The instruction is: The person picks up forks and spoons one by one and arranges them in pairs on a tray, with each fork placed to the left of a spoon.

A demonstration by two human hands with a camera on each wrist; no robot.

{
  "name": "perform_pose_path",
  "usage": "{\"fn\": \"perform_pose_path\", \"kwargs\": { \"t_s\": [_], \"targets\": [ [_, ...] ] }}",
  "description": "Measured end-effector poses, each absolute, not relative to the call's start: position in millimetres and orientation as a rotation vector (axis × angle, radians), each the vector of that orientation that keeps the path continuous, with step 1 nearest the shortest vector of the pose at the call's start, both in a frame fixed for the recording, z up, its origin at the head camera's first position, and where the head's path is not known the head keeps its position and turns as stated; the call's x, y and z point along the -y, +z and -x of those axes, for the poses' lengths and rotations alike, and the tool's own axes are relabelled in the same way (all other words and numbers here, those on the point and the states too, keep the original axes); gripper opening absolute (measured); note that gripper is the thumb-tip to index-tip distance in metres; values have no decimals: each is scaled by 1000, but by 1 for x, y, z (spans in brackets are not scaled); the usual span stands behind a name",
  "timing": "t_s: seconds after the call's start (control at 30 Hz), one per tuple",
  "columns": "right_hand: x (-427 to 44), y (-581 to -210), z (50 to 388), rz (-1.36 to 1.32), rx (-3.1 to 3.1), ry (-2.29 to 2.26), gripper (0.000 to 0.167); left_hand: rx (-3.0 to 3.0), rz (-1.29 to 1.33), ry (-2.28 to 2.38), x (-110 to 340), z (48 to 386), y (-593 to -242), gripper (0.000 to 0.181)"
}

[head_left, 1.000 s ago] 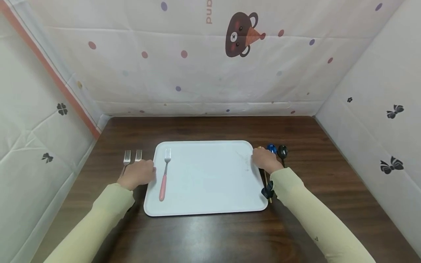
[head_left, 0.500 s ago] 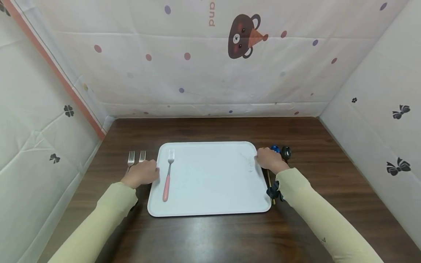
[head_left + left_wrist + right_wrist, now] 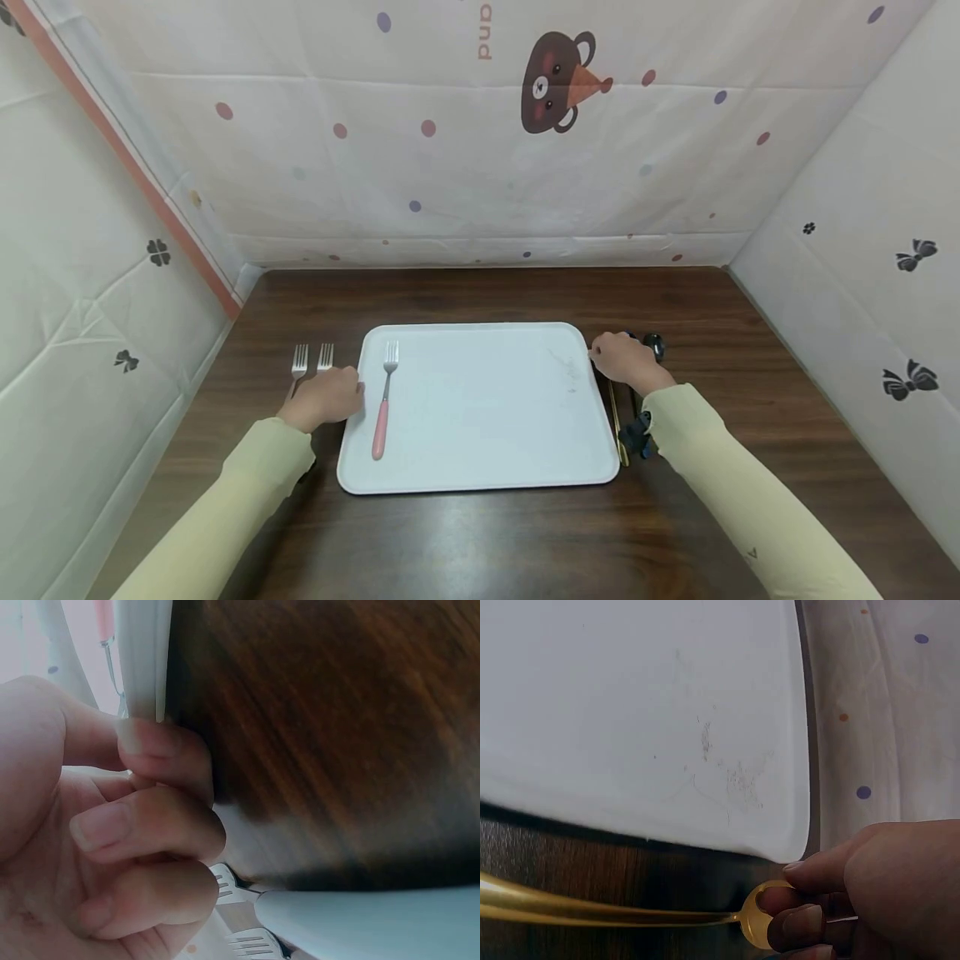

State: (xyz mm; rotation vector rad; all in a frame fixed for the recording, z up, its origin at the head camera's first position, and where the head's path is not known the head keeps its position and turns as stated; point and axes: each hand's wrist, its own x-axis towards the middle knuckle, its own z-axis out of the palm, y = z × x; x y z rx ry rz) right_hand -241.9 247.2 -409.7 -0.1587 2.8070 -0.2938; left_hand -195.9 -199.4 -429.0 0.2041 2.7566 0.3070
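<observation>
A white rectangular tray [image 3: 487, 408] lies flat on the table, and a fork [image 3: 382, 417] with a pink handle rests on its left part. My left hand [image 3: 322, 398] pinches the tray's left rim [image 3: 146, 660] between thumb and index finger. Just off the tray's right rim is my right hand [image 3: 630, 360], its fingers loosely bent over the bowl of a gold spoon [image 3: 754, 922]. The thumb is beside the tray's corner; whether it touches the tray I cannot tell. The spoon lies on the table alongside the tray.
Left of the tray lie two forks [image 3: 300, 358], partly hidden by my left hand. A black spoon [image 3: 655, 343] lies beyond my right hand, with a blue spoon mostly hidden beside it. Patterned cloth [image 3: 465, 192] hangs at the back and both sides of the wooden table [image 3: 465, 542].
My right hand has shifted slightly right, off the tray's right rim and over the spoons. My left hand keeps its grip. The whole head view has shifted a little.
</observation>
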Motion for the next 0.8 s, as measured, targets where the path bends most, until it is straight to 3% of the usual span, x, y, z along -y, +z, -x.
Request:
{"fn": "perform_pose_path", "kwargs": {
  "t_s": [0.53,0.8],
  "targets": [
    [-264,-408,236,156,-2760,-289,36,-2768,-200,296,201,197,-432,34],
    [-264,-414,234,155,-2723,-266,29,-2777,-200,315,201,195,-432,33]
  ]
}}
